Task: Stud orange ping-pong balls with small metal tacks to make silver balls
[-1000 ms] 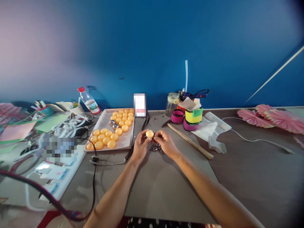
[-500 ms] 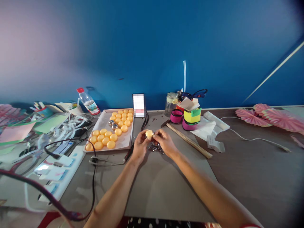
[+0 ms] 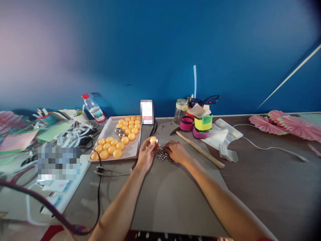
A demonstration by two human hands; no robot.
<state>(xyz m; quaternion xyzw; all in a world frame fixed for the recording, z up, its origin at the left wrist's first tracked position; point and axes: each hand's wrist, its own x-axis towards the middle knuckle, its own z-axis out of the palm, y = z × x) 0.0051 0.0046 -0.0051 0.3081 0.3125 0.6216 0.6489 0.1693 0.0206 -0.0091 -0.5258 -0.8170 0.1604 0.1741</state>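
Note:
My left hand holds up a small orange ball partly covered with shiny silver pieces, pinched between thumb and fingers. My right hand rests lower on the grey mat, its fingers curled over a pile of small silver pieces; whether it grips any is hidden. To the left lies a white tray with several plain orange balls and two silver-covered balls.
A wooden stick lies right of my hands. Behind it stand a glass jar, tape rolls and a glue gun. A bottle, paper strips, cables and a power strip crowd the left. Pink paper fans lie far right.
My right hand left the ball and dropped to the pile of silver pieces. My left hand shifted slightly left, still holding the ball.

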